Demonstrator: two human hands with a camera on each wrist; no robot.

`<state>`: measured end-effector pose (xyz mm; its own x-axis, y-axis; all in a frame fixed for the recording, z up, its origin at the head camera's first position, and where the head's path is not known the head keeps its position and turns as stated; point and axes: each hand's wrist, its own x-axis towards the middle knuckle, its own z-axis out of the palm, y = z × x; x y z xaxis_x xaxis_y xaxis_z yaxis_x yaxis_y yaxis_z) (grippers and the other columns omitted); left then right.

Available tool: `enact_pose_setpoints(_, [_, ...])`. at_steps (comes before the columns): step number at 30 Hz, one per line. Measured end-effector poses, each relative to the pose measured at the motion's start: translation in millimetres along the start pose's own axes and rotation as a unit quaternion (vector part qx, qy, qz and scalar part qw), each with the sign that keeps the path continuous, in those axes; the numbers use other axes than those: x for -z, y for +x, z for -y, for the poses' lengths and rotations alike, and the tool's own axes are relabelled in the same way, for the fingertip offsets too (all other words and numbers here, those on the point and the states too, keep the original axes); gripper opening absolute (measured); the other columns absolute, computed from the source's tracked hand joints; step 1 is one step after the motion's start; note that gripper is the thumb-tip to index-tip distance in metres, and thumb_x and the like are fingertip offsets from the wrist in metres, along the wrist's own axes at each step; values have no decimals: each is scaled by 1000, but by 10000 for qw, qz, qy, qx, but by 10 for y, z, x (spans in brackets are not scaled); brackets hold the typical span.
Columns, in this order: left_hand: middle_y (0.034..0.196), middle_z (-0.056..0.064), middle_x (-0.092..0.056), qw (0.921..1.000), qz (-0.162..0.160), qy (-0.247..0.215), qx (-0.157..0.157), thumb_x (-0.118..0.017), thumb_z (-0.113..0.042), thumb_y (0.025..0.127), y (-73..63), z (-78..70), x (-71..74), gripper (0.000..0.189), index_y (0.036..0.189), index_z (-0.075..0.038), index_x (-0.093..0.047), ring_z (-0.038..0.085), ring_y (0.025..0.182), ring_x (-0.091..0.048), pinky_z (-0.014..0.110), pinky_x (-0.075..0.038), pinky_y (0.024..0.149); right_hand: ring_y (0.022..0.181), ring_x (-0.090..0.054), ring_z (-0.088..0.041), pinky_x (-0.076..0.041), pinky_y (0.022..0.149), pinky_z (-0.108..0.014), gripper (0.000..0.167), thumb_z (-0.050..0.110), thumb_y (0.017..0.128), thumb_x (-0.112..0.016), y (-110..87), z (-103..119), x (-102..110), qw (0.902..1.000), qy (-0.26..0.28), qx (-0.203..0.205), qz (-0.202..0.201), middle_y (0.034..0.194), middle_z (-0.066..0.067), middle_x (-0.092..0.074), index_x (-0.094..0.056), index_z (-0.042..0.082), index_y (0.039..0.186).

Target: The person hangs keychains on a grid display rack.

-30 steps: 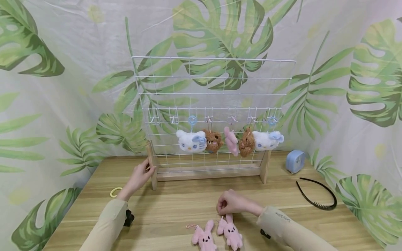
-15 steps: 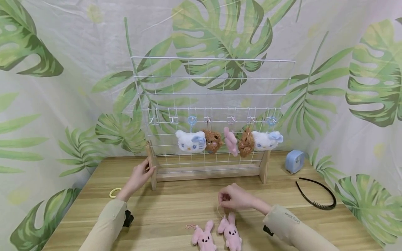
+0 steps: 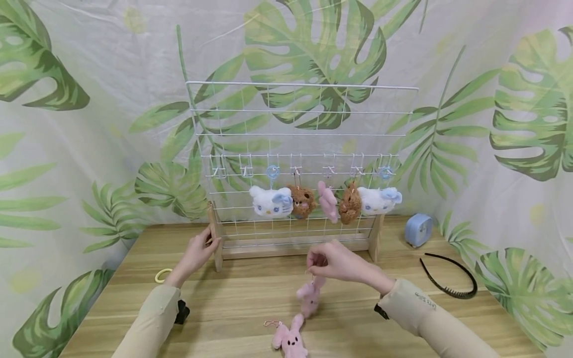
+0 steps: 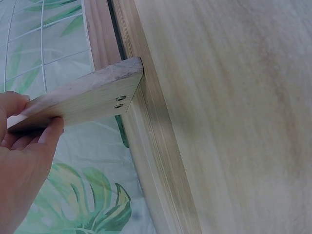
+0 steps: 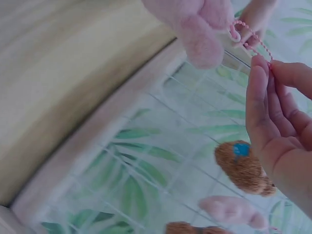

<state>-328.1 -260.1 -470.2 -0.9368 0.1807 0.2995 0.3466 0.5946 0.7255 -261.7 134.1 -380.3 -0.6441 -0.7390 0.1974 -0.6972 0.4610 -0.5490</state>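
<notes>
My right hand (image 3: 337, 262) pinches the pink bead-chain loop (image 5: 258, 40) of a plush bunny keychain (image 3: 310, 298), which dangles below the fingers above the table. A second pink bunny keychain (image 3: 293, 340) lies face up at the table's front, its loop out to the left. My left hand (image 3: 199, 251) grips the wooden side post (image 4: 87, 95) of the white wire grid rack (image 3: 304, 84), thumb on one face and fingers on the other. From hooks on the rack hang white cat plushes (image 3: 270, 203), brown bear plushes (image 3: 351, 204) and a pink plush (image 3: 328, 201).
Two hooks (image 3: 218, 171) at the rack's left carry no plush. A yellow ring (image 3: 163, 275) lies beside the left forearm. To the right are a blue alarm clock (image 3: 419, 230) and a black headband (image 3: 470, 286). A leaf-print curtain (image 3: 112, 99) stands behind the table.
The right hand has lifted one bunny keychain by its loop off the table and moved toward the rack. The left hand stays on the post.
</notes>
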Motion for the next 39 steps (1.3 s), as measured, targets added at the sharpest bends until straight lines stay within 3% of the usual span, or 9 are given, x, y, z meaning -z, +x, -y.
enact_pose_setpoints(8, [137, 43, -48, 10000, 3, -54, -45, -50, -10, 104, -23, 3, 21, 48, 143, 16, -37, 52, 127, -52, 54, -53, 99, 65, -61, -1, -57, 60, -13, 9, -3, 86, -70, 382, 259, 322, 9943, -444, 722, -648, 76, -5, -71, -67, 5, 84])
enact_pose_setpoints(11, [137, 42, -47, 10000, 5, -71, -46, -50, -8, 103, -25, 11, 19, 49, 144, 16, -37, 52, 127, -51, 55, -53, 99, 67, -64, -4, -57, 62, -13, 10, -3, 86, -69, 539, 369, 466, 9910, -614, 819, -859, 77, -5, -72, -67, 5, 84])
enact_pose_setpoints(19, [139, 42, -46, 9998, 57, -153, -80, -49, -7, 104, -26, 55, 8, 49, 145, 15, -35, 51, 128, -50, 55, -52, 100, 70, -64, -2, -55, 62, -15, 8, 5, 91, -69, 877, 689, 701, 9889, -832, 706, -1006, 82, 0, -74, -68, 11, 85])
enact_pose_setpoints(23, [138, 41, -48, 9998, 29, -194, -73, -49, -7, 103, -20, 61, 6, 48, 144, 14, -37, 51, 128, -51, 56, -52, 100, 74, -66, -4, -58, 69, -16, 7, 5, 92, -67, 1046, 794, 727, 9906, -612, 815, -907, 84, -1, -73, -67, 10, 87])
enact_pose_setpoints(32, [136, 43, -48, 9997, -22, -205, -146, -50, -8, 103, -20, 19, 16, 47, 142, 17, -38, 51, 126, -52, 53, -53, 98, 77, -69, -5, -60, 76, -14, 4, 7, 93, -66, 1415, 938, 743, 9902, -497, 989, -852, 86, -3, -75, -67, 8, 90])
enact_pose_setpoints(39, [135, 41, -51, 9997, -75, -172, -147, -51, -7, 103, -6, 34, 5, 45, 140, 16, -41, 50, 126, -53, 53, -53, 98, 77, -69, -11, -58, 73, -15, 4, 4, 92, -66, 1667, 983, 830, 9892, -560, 727, -1142, 88, -8, -75, -68, 6, 91])
